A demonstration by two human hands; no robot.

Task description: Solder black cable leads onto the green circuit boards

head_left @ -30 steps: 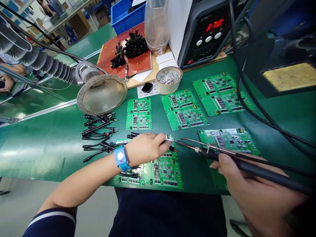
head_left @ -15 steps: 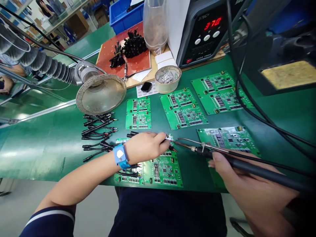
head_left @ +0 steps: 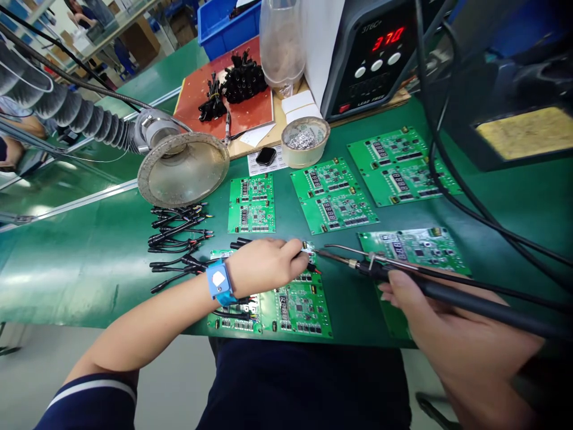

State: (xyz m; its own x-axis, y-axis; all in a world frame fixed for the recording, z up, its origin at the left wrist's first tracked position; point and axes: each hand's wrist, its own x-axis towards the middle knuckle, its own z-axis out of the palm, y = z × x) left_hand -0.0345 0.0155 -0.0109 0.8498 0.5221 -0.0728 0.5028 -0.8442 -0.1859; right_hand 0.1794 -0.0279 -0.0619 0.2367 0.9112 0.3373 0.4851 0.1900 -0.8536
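My left hand (head_left: 264, 266), with a blue antistatic strap (head_left: 219, 283) on its wrist, pinches a black wire (head_left: 298, 254) against the end of a green circuit board (head_left: 298, 310). The wire's soldered end is small and partly hidden by my fingers. My right hand (head_left: 416, 304) is shut around the black handle of a soldering iron (head_left: 452, 295). The iron's tip (head_left: 322, 254) is close to the pinched wire end, and a thin metal rod runs alongside the iron. Another green board (head_left: 414, 251) lies under my right hand.
Loose black-plugged cables (head_left: 179, 239) lie left of my hand, beside a round fume hood (head_left: 183, 170). Further back are several green boards (head_left: 333, 197), a soldering station (head_left: 371, 65) reading 370, a solder-scrap tin (head_left: 305, 140), a phone (head_left: 266, 156) and a red mat (head_left: 224, 98).
Both hands and the iron stay nearly still, with the iron tip near the wire end. The whole view has drifted slightly upward.
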